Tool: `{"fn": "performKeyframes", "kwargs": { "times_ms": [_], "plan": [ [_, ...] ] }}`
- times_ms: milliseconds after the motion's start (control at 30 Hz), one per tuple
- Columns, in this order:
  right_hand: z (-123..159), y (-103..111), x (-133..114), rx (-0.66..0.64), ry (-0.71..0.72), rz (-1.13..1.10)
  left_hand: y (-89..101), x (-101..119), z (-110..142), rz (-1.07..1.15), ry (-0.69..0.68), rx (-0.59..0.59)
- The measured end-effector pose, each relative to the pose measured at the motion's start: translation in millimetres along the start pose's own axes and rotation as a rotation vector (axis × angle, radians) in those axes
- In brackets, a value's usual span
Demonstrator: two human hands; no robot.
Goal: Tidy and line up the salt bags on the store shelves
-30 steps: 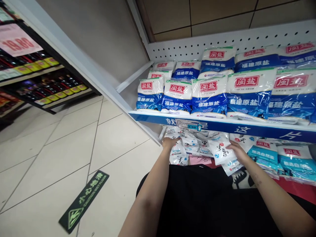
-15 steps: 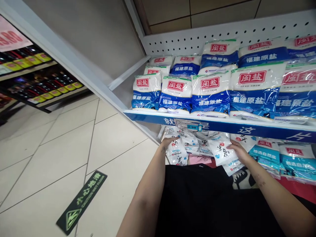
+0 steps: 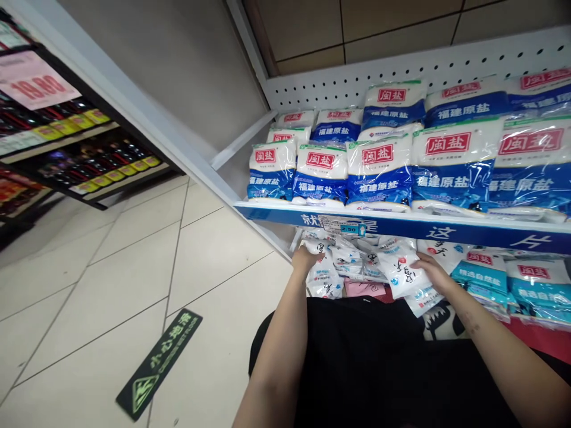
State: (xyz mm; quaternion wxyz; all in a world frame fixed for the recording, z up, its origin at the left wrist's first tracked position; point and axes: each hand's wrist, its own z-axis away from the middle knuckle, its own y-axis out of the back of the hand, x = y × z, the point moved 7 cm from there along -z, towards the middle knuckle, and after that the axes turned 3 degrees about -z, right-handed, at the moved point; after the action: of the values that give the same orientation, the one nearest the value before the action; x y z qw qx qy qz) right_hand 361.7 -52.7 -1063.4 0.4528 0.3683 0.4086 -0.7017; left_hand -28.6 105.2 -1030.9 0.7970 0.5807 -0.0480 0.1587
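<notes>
My left hand [image 3: 304, 259] curls around the left edge of a white salt bag [image 3: 323, 274] on the lower shelf, under the blue shelf rail [image 3: 401, 224]. My right hand [image 3: 429, 269] rests with fingers bent on another white bag with black writing [image 3: 401, 268]. More white bags [image 3: 352, 258] lie heaped between the two hands. Teal-and-white bags [image 3: 479, 274] lie to the right of my right hand. My black top fills the lower middle.
Blue-and-white salt bags [image 3: 379, 169] fill the upper shelf in rows, backed by white pegboard [image 3: 401, 68]. A price tag [image 3: 341, 226] hangs on the rail. To the left is tiled floor with a green floor sticker [image 3: 158, 362] and a far shelf of dark bottles [image 3: 89, 160].
The view has shifted slightly. My left hand has closed more tightly onto the left white bag; my right hand stays on its bag.
</notes>
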Motion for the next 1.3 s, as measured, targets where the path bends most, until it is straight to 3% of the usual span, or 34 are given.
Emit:
{"fn": "performKeyframes", "kwargs": {
  "times_ms": [100, 267, 367, 467, 567, 700, 800, 900, 1000, 1067, 1133, 1200, 1300],
  "plan": [
    [1.7, -3.0, -2.3, -0.02, 0.024, 0.008, 33.5, 1.5, 18.8, -0.092, -0.029, -0.002],
    [2.0, -2.2, -2.0, -0.008, 0.019, 0.012, 101.2, 6.1, 83.5, -0.189, -0.298, 0.025],
    [2.2, -2.5, -1.6, -0.001, 0.014, 0.016, 115.0, 23.0, 119.1, -0.113, -0.477, -0.039],
    [2.7, -3.3, -2.6, 0.007, 0.023, 0.032, 90.1, 48.7, 124.3, 0.108, -0.59, -0.235],
    [2.8, -4.1, -2.7, -0.002, 0.029, 0.047, 36.2, 73.4, 103.2, 0.21, -0.655, -0.459],
    [1.6, -3.2, -1.9, -0.019, 0.036, 0.069, -21.7, 91.2, 63.4, 0.142, -0.676, -0.44],
    [0.8, -3.3, -1.8, -0.031, 0.032, 0.066, -31.9, 91.9, 51.1, 0.178, -0.691, -0.415],
    [1.3, -3.8, -1.8, -0.024, 0.011, 0.042, -13.4, 76.5, 49.5, 0.254, -0.718, -0.406],
    [2.5, -4.5, -3.5, -0.015, 0.004, 0.031, 22.7, 47.9, 39.8, 0.481, -0.672, -0.274],
    [3.2, -5.4, -4.9, -0.019, 0.009, 0.036, 46.9, 25.7, 26.9, 0.7, -0.573, -0.052],
    [3.6, -5.7, -5.8, -0.02, 0.018, 0.041, 59.5, 7.3, 15.6, 0.861, -0.448, 0.198],
    [3.4, -5.2, -5.1, -0.022, 0.027, 0.045, 55.1, -2.7, 6.1, 0.932, -0.289, 0.372],
    [1.3, -2.0, -0.1, -0.025, 0.028, 0.041, 29.3, -3.0, -7.4, 0.935, -0.071, 0.469]
  ]
}}
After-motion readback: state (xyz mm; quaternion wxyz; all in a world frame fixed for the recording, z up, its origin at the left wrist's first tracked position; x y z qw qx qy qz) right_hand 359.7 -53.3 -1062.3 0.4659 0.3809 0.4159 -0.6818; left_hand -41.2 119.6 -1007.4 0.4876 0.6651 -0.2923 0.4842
